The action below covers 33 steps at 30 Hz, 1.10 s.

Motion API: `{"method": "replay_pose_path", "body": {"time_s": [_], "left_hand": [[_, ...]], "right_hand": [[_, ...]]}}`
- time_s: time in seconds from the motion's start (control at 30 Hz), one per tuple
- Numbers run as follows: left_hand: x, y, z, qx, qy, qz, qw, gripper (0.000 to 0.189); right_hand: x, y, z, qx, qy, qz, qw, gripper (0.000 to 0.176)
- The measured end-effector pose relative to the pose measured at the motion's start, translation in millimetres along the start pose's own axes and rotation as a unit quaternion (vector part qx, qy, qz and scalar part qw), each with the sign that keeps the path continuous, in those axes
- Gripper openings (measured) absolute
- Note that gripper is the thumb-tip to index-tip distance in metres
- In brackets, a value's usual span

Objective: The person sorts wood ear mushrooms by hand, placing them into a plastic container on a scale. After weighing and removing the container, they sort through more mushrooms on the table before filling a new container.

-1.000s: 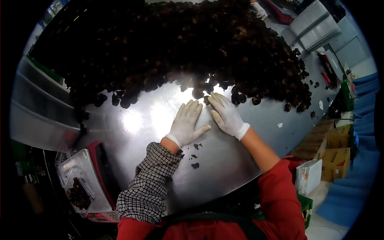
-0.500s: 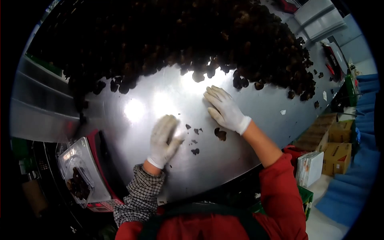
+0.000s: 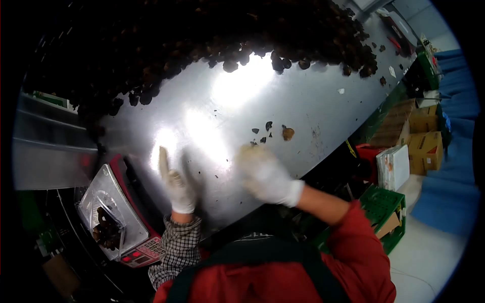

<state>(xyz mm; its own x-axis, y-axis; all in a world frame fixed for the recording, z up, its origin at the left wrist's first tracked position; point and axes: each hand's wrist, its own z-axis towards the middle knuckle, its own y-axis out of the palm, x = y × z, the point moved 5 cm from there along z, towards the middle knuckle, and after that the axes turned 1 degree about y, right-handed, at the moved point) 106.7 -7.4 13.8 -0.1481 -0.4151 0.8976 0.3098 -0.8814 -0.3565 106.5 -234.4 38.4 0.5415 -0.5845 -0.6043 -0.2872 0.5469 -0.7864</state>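
My left hand, in a white glove, is above the metal table near the scale, seen partly edge-on with a finger stretched forward. Nothing shows in it. Smeared by motion, my gloved right hand is over the table's near side. Its fingers are too blurred to read. Just beyond it lie a few small dark scraps and a brown piece. A large heap of dark brown, mushroom-like pieces covers the far side.
At left stands a red-and-silver weighing scale, bearing a clear plastic tray with dark pieces inside. Cardboard boxes, a green crate and a blue cloth are beyond the table's right edge.
My right hand has drawn back toward me and left, away from the heap's edge. My left hand has moved nearer the scale. The view has shifted, bringing the heap higher.
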Motion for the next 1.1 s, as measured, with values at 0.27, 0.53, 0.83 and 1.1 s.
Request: {"method": "replay_pose_path", "body": {"time_s": [0.27,0.53,0.83,1.1], "left_hand": [[-61,18,-7,-0.212,-0.054,0.175,0.960,0.060],[15,36,23,-0.108,-0.066,-0.072,0.989,0.081],[-50,35,48,-0.125,0.018,0.232,0.965,0.066],[-43,59,37,-0.174,0.098,0.385,0.901,0.065]], "right_hand": [[-41,115,50,-0.067,0.059,-0.037,0.995,0.057],[4,25,-9,-0.017,0.250,-0.267,0.931,0.073],[31,55,56,0.062,0.239,-0.116,0.962,0.068],[12,42,69,0.050,0.200,-0.261,0.943,0.076]]}}
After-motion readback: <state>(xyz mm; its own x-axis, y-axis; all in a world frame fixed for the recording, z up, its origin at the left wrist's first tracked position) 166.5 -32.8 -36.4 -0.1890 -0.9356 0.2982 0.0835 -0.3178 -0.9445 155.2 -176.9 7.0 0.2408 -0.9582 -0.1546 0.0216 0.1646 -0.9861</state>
